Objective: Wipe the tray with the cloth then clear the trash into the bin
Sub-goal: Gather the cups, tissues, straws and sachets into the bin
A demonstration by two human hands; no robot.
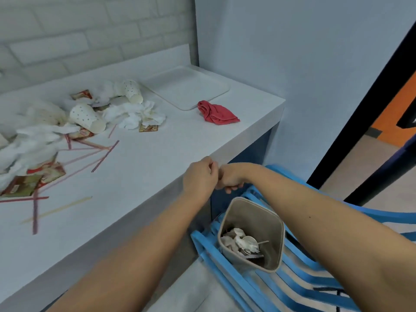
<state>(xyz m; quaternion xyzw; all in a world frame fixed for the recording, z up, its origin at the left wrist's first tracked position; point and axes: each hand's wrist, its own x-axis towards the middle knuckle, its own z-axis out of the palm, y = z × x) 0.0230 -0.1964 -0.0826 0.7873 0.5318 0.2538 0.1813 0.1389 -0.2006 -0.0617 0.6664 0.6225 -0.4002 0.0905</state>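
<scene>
Head view: left hand and right hand curled closed, knuckles touching, nothing visibly held. One bin just below them. One tray, one red cloth beyond. Two paper cups far left among trash.

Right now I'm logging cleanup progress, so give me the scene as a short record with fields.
tray: white tray, bare, at the counter's far right corner
cloth: red cloth, crumpled on the counter beside the tray
trash: paper cups, tissues, straws and packets on the counter
bin: beige bin on a blue chair, some trash inside
hands: left hand and right hand together above the bin
</scene>
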